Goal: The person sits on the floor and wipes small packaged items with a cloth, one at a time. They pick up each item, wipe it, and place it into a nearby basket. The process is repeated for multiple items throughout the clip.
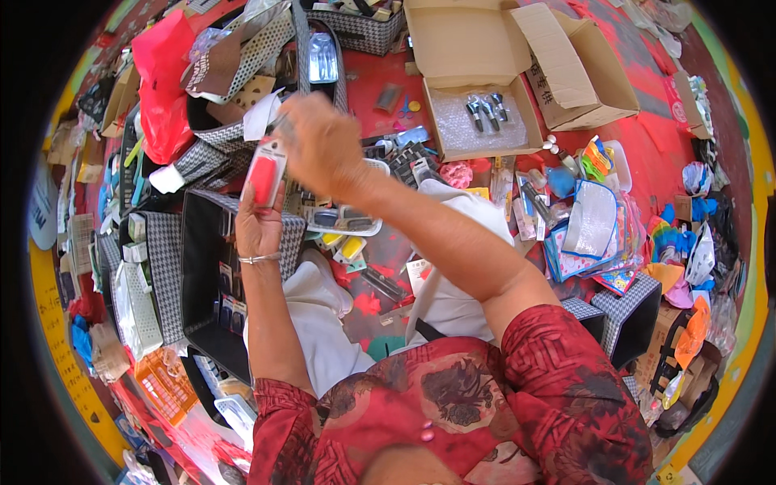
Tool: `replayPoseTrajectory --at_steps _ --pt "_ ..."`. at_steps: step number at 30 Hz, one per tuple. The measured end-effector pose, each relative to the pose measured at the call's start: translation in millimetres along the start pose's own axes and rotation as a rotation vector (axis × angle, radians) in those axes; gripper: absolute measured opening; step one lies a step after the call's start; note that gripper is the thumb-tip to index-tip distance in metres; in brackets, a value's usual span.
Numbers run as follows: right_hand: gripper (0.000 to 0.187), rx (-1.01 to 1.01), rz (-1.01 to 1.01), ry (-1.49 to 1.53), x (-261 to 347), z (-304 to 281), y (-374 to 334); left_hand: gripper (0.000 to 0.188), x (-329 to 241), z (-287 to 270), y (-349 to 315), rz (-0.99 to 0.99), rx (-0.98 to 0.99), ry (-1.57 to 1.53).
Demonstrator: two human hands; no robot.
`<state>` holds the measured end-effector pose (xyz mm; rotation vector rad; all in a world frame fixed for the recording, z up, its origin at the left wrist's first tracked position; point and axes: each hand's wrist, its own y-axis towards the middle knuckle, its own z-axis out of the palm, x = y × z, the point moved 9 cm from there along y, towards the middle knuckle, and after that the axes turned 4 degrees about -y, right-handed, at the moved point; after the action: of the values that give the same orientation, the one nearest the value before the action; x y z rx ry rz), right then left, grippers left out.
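Note:
My left hand (pixel 260 226) is closed around a small blister pack (pixel 266 173) with a rounded pinkish-red item inside, held upright over the baskets. My right hand (pixel 325 149) is curled just beside the top of that pack, its fingers blurred; what they pinch, if anything, is hidden. Behind both hands stands a black-and-white houndstooth basket (pixel 222 137) with a white paper flap at its rim. Below my right wrist lies a clear tray (pixel 368 226) of small dark packaged items. A yellow-and-white pack (pixel 350 250) sits between my legs.
An open cardboard box (pixel 485 149) holds bubble wrap and several black tubes. A second carton (pixel 586 65) stands next to it. A red plastic bag (pixel 164 81) rises at the far left. Blue-edged pouches (pixel 594 230) are piled at the right. An open black-lined bin (pixel 214 275) stands by my left forearm.

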<state>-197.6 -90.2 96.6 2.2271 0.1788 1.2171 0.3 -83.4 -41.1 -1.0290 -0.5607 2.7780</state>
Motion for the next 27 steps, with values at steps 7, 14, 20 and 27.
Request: replayPoseTrajectory --at_steps 7,14,20,27 --pt "0.018 0.434 -0.375 -0.183 42.1 57.5 -48.5 0.033 29.5 22.7 -17.8 -0.301 0.408 -0.365" --pt "0.023 0.059 0.342 -0.073 -56.7 -5.9 8.1 0.032 -1.1 9.0 -34.4 -0.156 0.173 -0.327" --pt "0.029 0.252 0.74 0.447 -71.1 33.5 -11.3 0.034 13.4 21.3 -43.2 -0.169 0.255 -0.308" --pt "0.024 0.232 0.127 0.35 12.6 17.2 0.3 0.034 12.0 33.6 -52.4 -0.034 0.149 -0.02"
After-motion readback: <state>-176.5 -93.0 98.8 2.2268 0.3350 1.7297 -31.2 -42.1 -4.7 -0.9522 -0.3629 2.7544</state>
